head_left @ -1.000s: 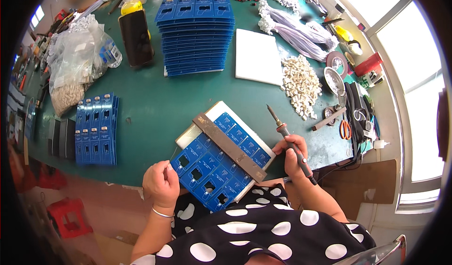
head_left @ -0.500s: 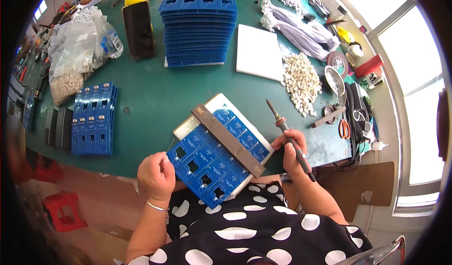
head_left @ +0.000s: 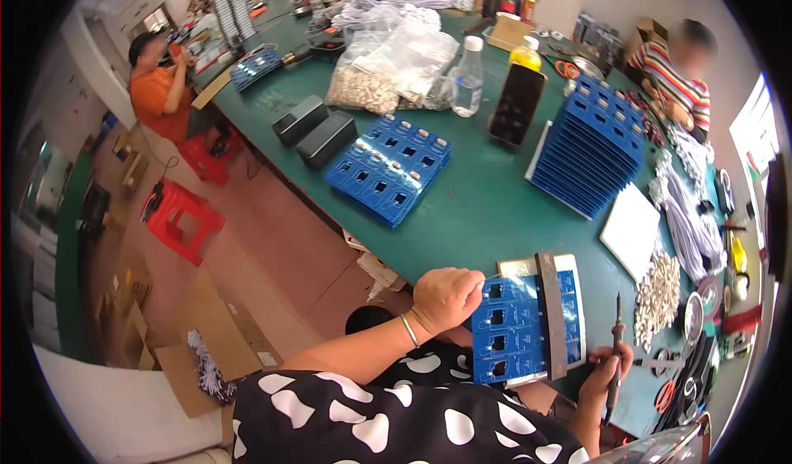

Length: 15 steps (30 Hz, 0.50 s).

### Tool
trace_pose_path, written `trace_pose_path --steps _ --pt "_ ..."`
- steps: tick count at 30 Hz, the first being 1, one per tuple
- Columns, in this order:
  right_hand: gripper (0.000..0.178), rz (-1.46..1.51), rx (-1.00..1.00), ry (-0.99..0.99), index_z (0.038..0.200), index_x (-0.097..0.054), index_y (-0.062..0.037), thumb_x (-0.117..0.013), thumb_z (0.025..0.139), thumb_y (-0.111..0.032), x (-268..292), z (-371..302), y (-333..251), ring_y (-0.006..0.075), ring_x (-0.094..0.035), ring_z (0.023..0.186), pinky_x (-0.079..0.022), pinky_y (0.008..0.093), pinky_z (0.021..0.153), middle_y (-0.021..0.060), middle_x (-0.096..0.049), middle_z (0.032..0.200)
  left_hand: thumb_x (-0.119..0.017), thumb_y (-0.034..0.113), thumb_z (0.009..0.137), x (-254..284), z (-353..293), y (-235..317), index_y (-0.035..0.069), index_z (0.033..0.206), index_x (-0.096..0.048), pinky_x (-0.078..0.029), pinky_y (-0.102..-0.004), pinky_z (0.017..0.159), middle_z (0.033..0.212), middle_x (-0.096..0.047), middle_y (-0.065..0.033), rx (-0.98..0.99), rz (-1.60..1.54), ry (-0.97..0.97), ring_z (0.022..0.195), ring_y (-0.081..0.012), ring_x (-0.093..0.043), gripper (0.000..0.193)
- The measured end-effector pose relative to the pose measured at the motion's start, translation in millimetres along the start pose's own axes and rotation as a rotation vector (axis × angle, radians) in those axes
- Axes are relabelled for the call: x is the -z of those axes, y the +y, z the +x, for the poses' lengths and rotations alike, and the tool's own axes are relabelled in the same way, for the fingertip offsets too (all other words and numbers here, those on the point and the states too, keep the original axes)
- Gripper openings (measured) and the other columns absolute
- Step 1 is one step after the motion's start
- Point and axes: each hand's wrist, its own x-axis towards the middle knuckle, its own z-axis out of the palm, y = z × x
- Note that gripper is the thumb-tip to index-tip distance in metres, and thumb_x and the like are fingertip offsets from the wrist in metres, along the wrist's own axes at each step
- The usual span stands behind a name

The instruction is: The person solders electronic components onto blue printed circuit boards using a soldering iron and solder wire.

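My right hand is wrapped round a soldering iron, its thin tip pointing away from me. At the table's near edge lies a blue circuit board panel with square cut-outs, resting on a white block. A dark flat bar runs across the panel. My left hand, closed with thumb and finger pinched, is at the panel's left corner; what it pinches, if anything, is too small to make out.
A tall stack of blue panels stands at the back right, and a lower stack left of centre. A dark phone, a clear bottle, a bag of white connectors and a loose connector pile sit around. Two people sit farther off.
The view has swung left, so the table and my hands appear farther right, and the room with two people shows. The soldering iron stays in my right hand; the left stays at the panel's corner.
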Motion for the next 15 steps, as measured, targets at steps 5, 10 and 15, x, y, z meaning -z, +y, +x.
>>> trace_pose_path --steps 5,10,15 --pt "0.039 -0.047 -0.040 0.026 0.114 -0.045 -0.0066 -0.049 0.089 -0.035 -0.9 -2.3 -4.9 0.0152 -0.049 0.062 -0.039 0.0282 0.061 0.0091 -0.056 0.068 -0.060 0.012 0.077 0.3 1.4 0.4 0.013 0.080 -0.054 -0.042 -0.0352 0.048 0.060 -0.051 -0.0023 -0.018 0.012 0.035 0.053 -0.0219 -0.054 0.007" --pt "0.043 -0.023 -0.055 0.027 0.114 -0.044 -0.0066 -0.051 0.089 -0.041 -1.5 -2.4 -7.3 0.0136 -0.048 0.061 -0.038 0.0266 0.060 0.0076 -0.055 0.067 -0.061 0.008 0.075 1.0 1.9 -1.5 0.012 0.079 -0.056 -0.042 -0.0341 0.047 0.059 -0.053 -0.0021 -0.016 -0.003 0.014 0.052 -0.0213 -0.055 0.007" --pt "0.037 -0.035 -0.017 -0.012 0.115 -0.044 -0.0072 -0.047 0.092 -0.036 -2.1 -2.3 -9.0 0.0123 -0.047 0.061 -0.038 0.0253 0.060 0.0072 -0.055 0.068 -0.061 0.009 0.075 2.1 1.1 0.7 0.012 0.080 -0.056 -0.043 -0.0339 0.047 0.061 -0.055 -0.0020 0.027 0.007 -0.050 0.053 -0.0215 -0.056 0.007"
